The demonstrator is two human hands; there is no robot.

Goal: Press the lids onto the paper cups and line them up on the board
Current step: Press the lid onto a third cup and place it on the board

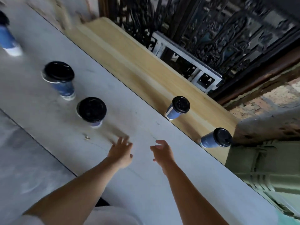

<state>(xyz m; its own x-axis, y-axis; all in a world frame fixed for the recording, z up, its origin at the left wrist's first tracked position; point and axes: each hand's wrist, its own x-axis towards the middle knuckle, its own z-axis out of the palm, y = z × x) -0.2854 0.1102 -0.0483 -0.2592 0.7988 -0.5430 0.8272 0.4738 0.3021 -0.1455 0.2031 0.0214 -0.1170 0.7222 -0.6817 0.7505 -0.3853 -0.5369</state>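
Fingers on left hand spread loose, gripping nothing, hovering over the table. Same deal with right hand: fingers curled a bit, empty, not touching anything. Both arms stretched out side by side, hands apart. Nearest cup just beyond the left hand, black lid on, standing on the table. Next cup further left, lidded too, then a third cup way off at the frame edge, pretty blurry. Over on the board past the table's far edge: two lidded cups, one mid-board, other near its right end, well apart from each other. Dark ornate grille behind the board. Whole view tilted hard.
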